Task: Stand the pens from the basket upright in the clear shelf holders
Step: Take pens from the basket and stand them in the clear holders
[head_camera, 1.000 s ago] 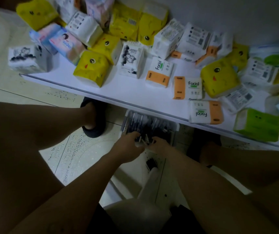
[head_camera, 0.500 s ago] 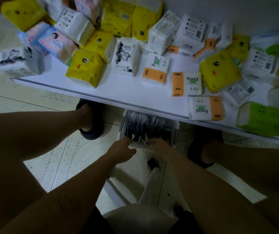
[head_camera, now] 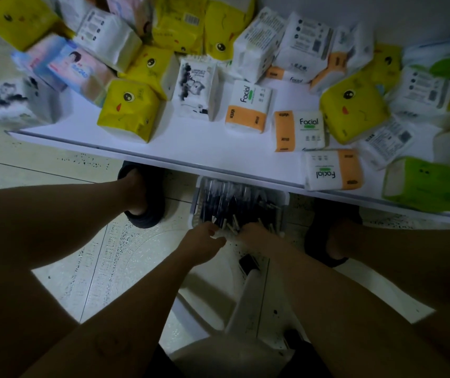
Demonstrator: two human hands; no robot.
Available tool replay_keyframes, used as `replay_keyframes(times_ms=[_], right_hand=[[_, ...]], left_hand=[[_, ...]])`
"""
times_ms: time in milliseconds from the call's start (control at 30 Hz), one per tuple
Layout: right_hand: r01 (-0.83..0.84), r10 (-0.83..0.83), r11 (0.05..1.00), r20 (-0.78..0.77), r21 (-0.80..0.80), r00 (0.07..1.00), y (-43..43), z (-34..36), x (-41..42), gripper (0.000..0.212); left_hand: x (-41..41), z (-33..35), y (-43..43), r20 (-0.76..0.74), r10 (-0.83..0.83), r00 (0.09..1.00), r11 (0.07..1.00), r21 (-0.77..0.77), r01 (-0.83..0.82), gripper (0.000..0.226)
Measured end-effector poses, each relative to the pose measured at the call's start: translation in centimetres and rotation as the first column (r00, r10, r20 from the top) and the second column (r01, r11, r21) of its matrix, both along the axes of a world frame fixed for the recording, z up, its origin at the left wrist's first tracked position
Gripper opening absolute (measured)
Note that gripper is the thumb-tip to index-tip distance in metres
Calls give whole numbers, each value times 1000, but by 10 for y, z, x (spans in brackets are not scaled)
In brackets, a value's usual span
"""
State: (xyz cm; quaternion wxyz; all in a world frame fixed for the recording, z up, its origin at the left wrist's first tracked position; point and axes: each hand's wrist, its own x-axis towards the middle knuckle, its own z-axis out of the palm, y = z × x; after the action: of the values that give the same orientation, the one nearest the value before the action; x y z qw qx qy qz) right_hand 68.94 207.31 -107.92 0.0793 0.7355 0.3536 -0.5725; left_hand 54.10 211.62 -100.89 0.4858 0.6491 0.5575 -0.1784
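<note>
Black pens (head_camera: 226, 199) at the left hand (head_camera: 204, 242): the fingers curl in at the pale pen ends on the near side of the heap. It is too dim to tell whether they have closed on any.
Right hand (head_camera: 256, 234): just beside the left, on the same heap. Its fingers are dug down among the barrels and hidden, so I cannot tell if it grips anything.
Where the pens are: all lying flat, piled in the basket (head_camera: 195, 207); none stands upright.
Basket: pale slotted plastic on the tiled floor (head_camera: 87, 268) between the person's feet, with its far end tucked under the edge of the bench (head_camera: 204, 148).
How they should handle: light, stiff and smooth, I'd judge. Thin barrels like these tend to roll and slide against one another, so a loose fistful may fan out or shed a few.
Where to take hold: round the middle of a small bunch with the ends evened up, by my guess. Pinched at the tips they would likely swivel, and a big handful would be awkward to stand.
Fragility: little worry — a dropped pen should survive, though it may skitter across the tiles.
Bench: white and crowded with tissue packs (head_camera: 128, 110) — yellow, white, orange-banded, one green.
Clear holders: not in sight from here.
Step in hand: gathering pens from the basket, it seems, with the standing still to do.
</note>
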Motion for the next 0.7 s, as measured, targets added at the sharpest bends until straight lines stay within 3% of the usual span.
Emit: replay_keyframes(times_ms=[100,167,300,433,567,700], right_hand=[[51,-52,998,33,35,998,-4,0,3,32],[196,-201,975,47,105,978,-8,-2,6,37],[476,-498,848,44,232,866,-10,8,7,11],[464,-493,834,25,298,870,-20,28,2,12],[438,-460,838,-9,325,888,-37,40,-4,8],[458,-482,841,12,286,876,-48,49,-11,15]], left_hand=[[1,-1,2,11,32,999,999,-1,-32,45],[2,-2,5,25,40,999,999,-4,-40,43],[5,-3,15,49,25,998,1000,13,-25,37],[-5,-13,26,-1,-41,999,999,35,41,33],[-12,-28,37,-123,-239,963,966,76,249,30],[5,-37,34,-64,-198,978,979,-59,195,41]])
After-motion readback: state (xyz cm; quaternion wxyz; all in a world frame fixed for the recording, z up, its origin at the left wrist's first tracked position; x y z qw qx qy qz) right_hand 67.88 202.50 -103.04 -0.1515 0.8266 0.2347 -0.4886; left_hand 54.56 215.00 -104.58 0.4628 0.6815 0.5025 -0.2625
